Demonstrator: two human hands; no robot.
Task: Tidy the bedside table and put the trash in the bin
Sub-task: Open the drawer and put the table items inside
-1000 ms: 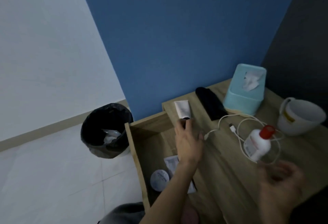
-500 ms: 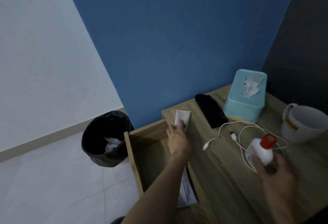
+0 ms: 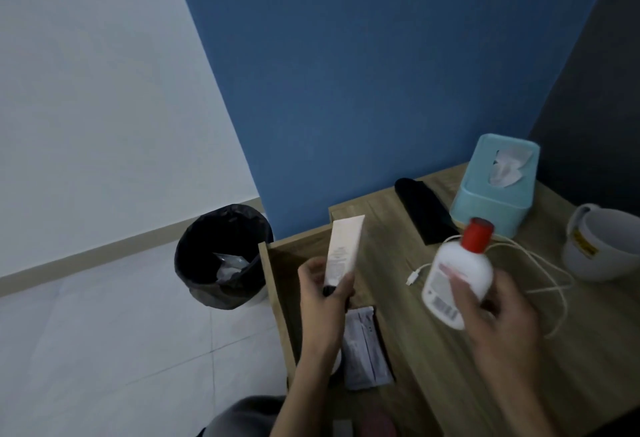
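My left hand (image 3: 323,301) grips a white tube (image 3: 343,250) by its dark cap end and holds it upright over the open drawer (image 3: 273,284) of the wooden bedside table (image 3: 485,367). My right hand (image 3: 495,315) holds a white bottle with a red cap (image 3: 457,270) above the tabletop. A black bin (image 3: 221,256) lined with a black bag stands on the floor left of the table, with some light trash inside.
On the table lie a white charging cable (image 3: 540,284), a black case (image 3: 422,215), a teal tissue box (image 3: 495,187) and a white mug (image 3: 602,246). A grey packet (image 3: 363,346) lies in the drawer. Blue wall behind.
My left hand lifted the white tube off the table's back corner and brought it over the drawer. My right hand closed on the bottle and raised it off the table.
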